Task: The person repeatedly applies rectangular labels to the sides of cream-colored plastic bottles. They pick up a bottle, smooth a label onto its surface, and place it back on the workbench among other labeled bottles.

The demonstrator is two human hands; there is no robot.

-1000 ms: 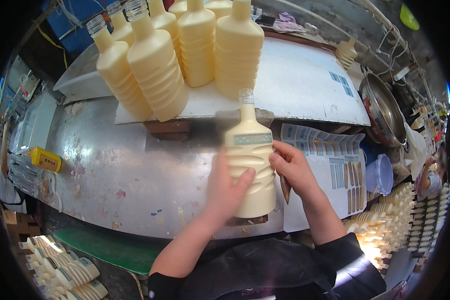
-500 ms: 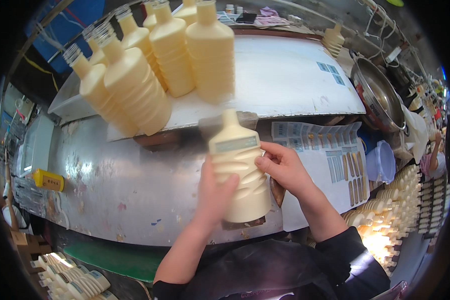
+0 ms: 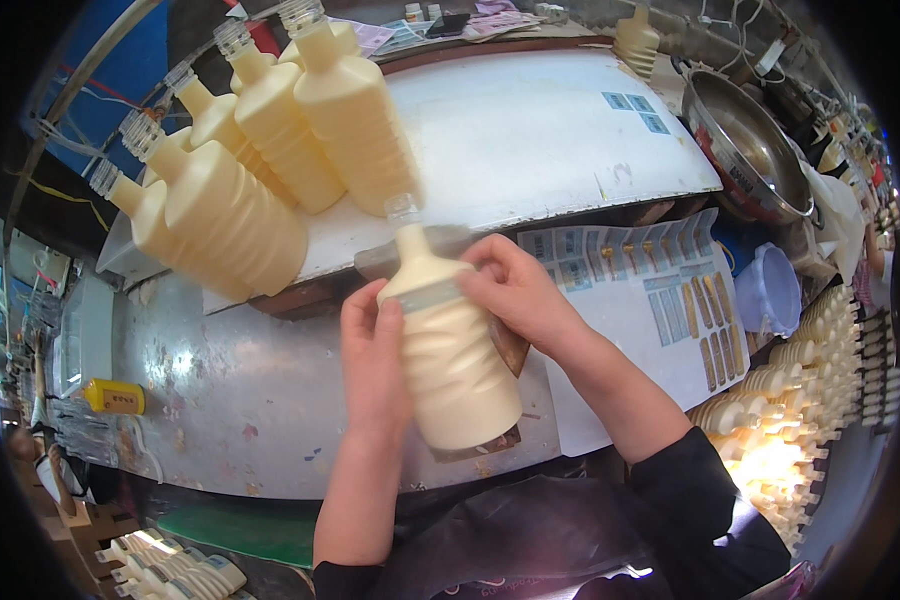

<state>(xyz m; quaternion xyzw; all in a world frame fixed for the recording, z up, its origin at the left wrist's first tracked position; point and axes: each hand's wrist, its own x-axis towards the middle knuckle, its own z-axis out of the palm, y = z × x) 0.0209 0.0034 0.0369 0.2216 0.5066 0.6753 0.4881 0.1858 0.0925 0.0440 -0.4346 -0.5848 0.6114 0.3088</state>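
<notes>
A cream plastic bottle [image 3: 460, 385] with wavy ribs stands in front of me, its clear-threaded neck leaning left. A pale grey-green label strip [image 3: 432, 297] lies across its front just below the shoulder. My left hand [image 3: 372, 345] is closed round the bottle's left side, the thumb near the label's left end. My right hand [image 3: 515, 292] is closed at the right shoulder, fingertips bent against the label's right end. Whether a loose edge is between those fingertips is hidden. Under the bottle's base is a small dark patch [image 3: 482, 450] on the metal table.
Several similar bottles [image 3: 235, 220] stand on the white raised board [image 3: 530, 130] at the back left. A sheet of labels [image 3: 625, 350] lies on the right, near a lavender bucket [image 3: 770, 290] and a steel pan [image 3: 750, 150]. A yellow bottle [image 3: 115, 396] lies at the left.
The bottle has tilted, its neck now further left. My left hand has slid up its side toward the label's left end. My right hand has moved up and curled closer to the label. The view has shifted.
</notes>
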